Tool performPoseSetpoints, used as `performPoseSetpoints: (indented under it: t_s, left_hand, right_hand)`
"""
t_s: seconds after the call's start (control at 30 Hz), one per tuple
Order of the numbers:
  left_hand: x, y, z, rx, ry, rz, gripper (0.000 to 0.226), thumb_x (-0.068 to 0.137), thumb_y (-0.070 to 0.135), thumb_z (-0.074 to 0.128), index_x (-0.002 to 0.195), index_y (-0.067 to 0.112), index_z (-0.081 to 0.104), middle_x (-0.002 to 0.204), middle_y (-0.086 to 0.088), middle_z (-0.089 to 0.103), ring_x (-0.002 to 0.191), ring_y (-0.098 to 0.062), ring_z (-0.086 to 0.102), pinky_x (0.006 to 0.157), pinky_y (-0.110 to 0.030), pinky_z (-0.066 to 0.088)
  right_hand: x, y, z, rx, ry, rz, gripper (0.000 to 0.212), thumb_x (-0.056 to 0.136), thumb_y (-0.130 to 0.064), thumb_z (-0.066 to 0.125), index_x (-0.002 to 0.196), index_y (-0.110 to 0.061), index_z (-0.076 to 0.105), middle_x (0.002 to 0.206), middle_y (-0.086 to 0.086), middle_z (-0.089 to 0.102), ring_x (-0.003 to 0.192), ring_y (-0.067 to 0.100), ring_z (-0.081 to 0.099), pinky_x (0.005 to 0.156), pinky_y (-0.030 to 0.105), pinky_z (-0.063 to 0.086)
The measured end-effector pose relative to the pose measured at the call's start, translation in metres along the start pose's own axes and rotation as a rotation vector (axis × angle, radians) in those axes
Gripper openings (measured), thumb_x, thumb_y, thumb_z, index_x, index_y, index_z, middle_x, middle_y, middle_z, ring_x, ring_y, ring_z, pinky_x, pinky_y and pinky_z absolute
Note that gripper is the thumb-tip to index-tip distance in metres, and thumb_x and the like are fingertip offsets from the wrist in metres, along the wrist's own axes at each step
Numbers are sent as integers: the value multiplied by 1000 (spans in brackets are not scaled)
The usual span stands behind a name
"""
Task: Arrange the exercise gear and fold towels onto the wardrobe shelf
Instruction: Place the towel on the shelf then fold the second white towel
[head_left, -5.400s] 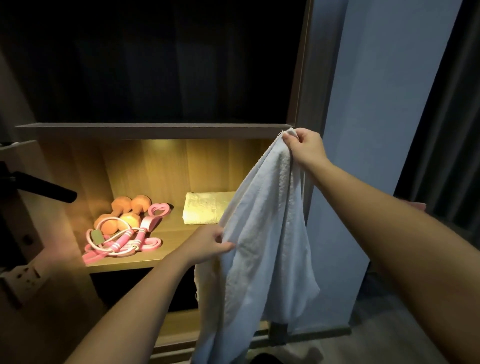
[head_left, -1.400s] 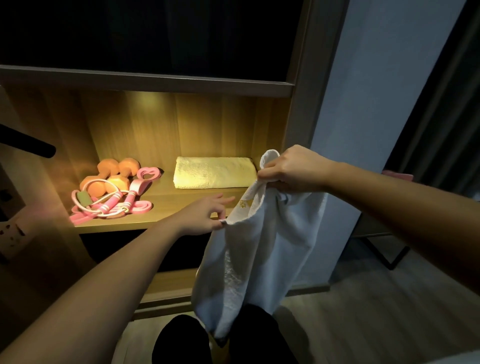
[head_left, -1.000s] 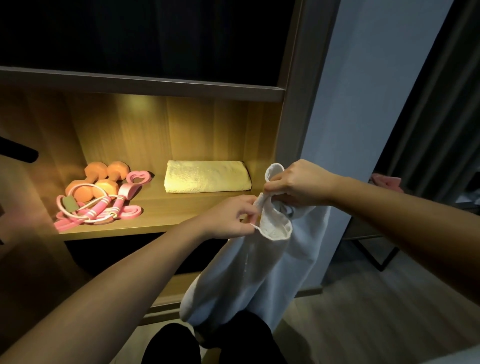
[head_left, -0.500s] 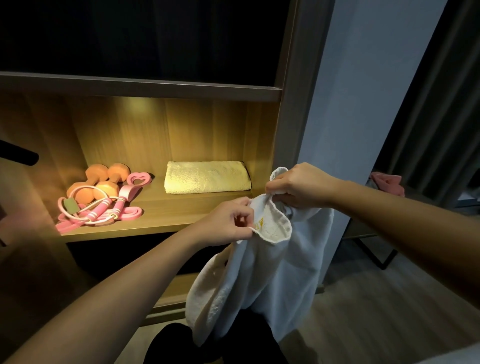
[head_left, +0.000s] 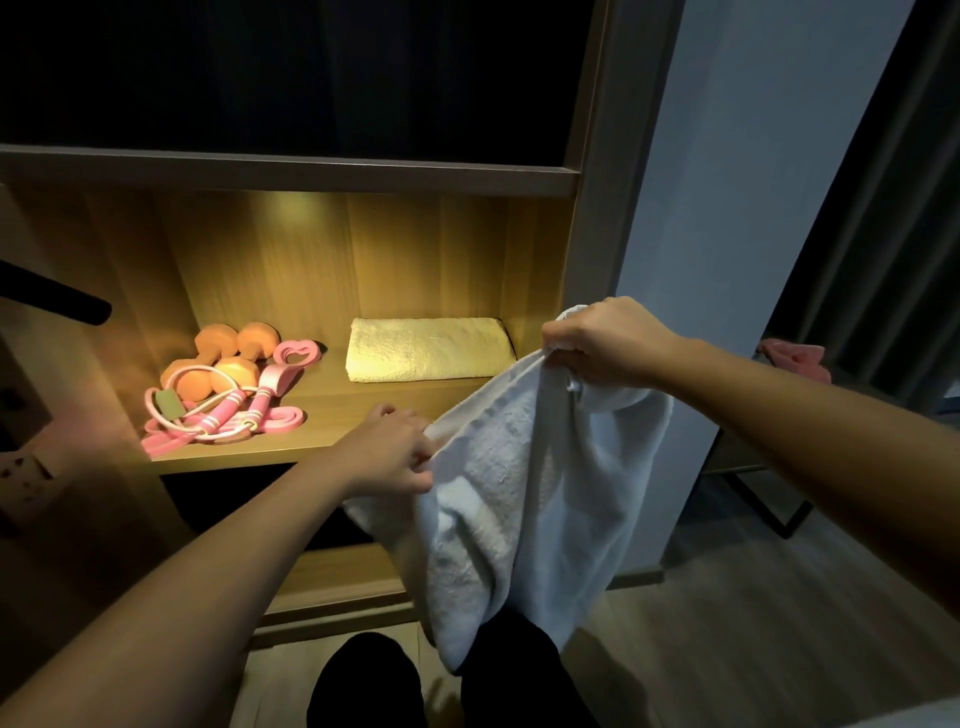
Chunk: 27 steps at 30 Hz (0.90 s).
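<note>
- The right hand (head_left: 605, 340) grips one upper corner of the white towel (head_left: 524, 499), its fingers curled round the bunched cloth.
- The left hand (head_left: 387, 452) pinches the towel's top edge lower and to the left, so that edge slants between the two hands.
- The rest of the towel hangs loose in front of the wardrobe shelf (head_left: 332, 415), down to the person's dark-clad legs.
- On the lit shelf lies a folded yellow towel (head_left: 428, 348), at the right.
- At the shelf's left sit orange dumbbells (head_left: 228, 356) with a pink skipping rope (head_left: 223, 413) coiled over them.
</note>
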<state>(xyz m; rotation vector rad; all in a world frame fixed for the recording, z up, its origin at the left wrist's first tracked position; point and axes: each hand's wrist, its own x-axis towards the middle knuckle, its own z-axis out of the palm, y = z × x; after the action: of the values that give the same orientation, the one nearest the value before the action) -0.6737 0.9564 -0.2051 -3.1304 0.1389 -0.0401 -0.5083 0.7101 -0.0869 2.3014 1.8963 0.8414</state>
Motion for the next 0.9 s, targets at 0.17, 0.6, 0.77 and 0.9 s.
performPoseSetpoints:
  t_s: [0.17,0.6,0.77,0.9]
  left_hand:
    - [-12,-2,16,-603,364,-207,19,84,20,64,67,20,55,76,5,51,71,-9,49,63,-27,37]
    - [-34,-16,40,-249,48,-254,25,83,39,72,73,18,66,76,3,65,70,-14,60,67,-32,48]
    - [-47,-39,34,-418,133,-283,12,84,37,73,85,25,73,85,9,70,79,-9,61,75,-35,50]
    - [-54,-56,28,-347,104,-312,23,83,44,72,85,21,72,80,5,67,75,-11,58,71,-35,46]
  right_hand:
    - [5,8,4,44,19,206,10,91,-28,65,84,-23,61,69,-5,53,62,23,54,51,23,27]
    - [16,19,-6,52,-34,415,17,93,-30,64,83,-26,50,75,-2,53,67,21,49,51,22,24]
    - [3,27,-2,19,-90,454,19,94,-32,62,81,-25,49,73,-3,50,64,19,46,48,23,21]
    - [-1,24,6,-2,-118,456,20,95,-34,61,81,-26,49,72,-3,50,65,19,47,48,23,21]
